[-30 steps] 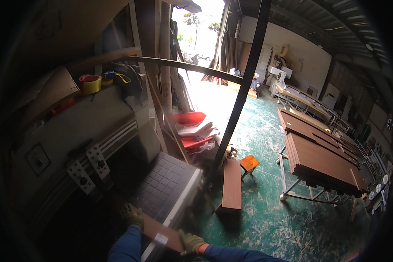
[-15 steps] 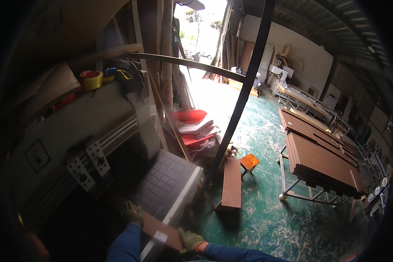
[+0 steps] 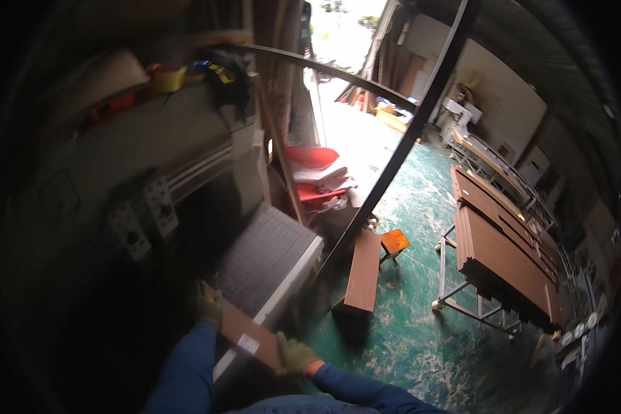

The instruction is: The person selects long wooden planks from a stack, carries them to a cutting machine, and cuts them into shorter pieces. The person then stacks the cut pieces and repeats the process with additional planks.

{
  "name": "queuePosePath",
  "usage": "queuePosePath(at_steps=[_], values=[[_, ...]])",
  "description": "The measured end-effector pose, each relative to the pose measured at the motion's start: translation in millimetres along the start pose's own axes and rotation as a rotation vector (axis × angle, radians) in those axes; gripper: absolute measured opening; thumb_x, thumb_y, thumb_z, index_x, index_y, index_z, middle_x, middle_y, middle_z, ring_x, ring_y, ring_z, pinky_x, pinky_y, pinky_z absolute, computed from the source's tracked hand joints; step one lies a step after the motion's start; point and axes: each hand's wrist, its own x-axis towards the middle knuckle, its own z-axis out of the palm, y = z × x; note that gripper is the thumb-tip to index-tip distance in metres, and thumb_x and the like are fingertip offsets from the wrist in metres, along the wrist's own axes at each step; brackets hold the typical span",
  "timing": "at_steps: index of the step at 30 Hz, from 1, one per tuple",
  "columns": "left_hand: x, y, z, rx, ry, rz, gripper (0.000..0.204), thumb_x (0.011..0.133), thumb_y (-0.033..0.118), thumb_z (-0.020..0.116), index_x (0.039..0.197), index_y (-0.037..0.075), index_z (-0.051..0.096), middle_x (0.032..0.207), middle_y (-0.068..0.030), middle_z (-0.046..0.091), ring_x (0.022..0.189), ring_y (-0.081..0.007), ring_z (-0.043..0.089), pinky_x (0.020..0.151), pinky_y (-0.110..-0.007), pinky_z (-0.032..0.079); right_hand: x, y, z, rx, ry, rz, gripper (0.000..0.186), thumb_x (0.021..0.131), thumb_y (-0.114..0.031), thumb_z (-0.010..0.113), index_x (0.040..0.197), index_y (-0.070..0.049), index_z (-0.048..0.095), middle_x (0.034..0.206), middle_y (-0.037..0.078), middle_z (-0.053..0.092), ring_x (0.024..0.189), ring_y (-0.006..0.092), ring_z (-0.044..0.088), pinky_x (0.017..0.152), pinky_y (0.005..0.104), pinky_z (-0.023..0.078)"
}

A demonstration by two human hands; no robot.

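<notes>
A brown wooden board (image 3: 267, 356) with a white label (image 3: 248, 343) lies across the pale front edge of a machine's bed (image 3: 259, 255). My left hand (image 3: 209, 304), in a greenish work glove, grips the board's far end, close to the dark inside of the machine. At the near end my right hand (image 3: 295, 354), gloved alike, holds the board with its fingers over the edge. Metal blocks with holes (image 3: 160, 207) sit on a rail above the bed. Deep shadow hides what lies beyond my left hand.
A dark slanted post (image 3: 400, 148) stands ahead. Right of it are a brown panel bench (image 3: 363, 272), an orange stool (image 3: 395, 241) and a wheeled rack (image 3: 443, 303) stacked with brown panels (image 3: 504, 259). Tape rolls (image 3: 167, 79) lie on the machine's top. Red basins (image 3: 310, 157) sit behind.
The view has shifted, so most of the scene sits differently in the picture. Both hands keep their hold on the board and appear slightly higher up.
</notes>
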Motion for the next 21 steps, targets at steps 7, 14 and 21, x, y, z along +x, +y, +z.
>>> queuePosePath(at_steps=[7,14,21], values=[[-2.9,-7.4,19.6,-0.054,0.112,0.033,0.074,0.097,0.051,0.061,0.151,0.001,0.053,0.156,-0.0253,0.051,0.145,-0.0469,0.044,0.125,-0.06,0.025,5.0,6.5,15.0,-0.055,0.101,-0.06,0.143,0.064,-0.053,0.093,0.168,-0.002,0.008,0.135,0.031,0.056,0.118,0.0467,0.064,0.101,0.0505,0.053],[-60.5,-1.6,-5.1,-0.181,0.223,0.147,0.062,0.094,0.042,0.07,0.142,0.004,0.061,0.137,-0.0225,0.064,0.128,-0.0373,0.058,0.112,-0.054,0.041,-21.6,14.2,22.4,0.008,0.105,-0.043,0.148,0.059,-0.051,0.097,0.167,0.001,0.009,0.132,0.029,0.058,0.118,0.0455,0.063,0.1,0.0497,0.054],[-249.1,39.6,-40.8,-1.186,-0.313,-0.399,0.041,0.093,0.028,0.085,0.117,0.001,0.064,0.098,-0.006,0.067,0.084,-0.012,0.061,0.072,-0.029,0.053,-95.7,41.5,18.2,-0.018,0.151,-0.076,0.147,0.055,-0.051,0.098,0.163,0.007,0.016,0.129,0.03,0.059,0.115,0.0476,0.061,0.099,0.0496,0.052]])
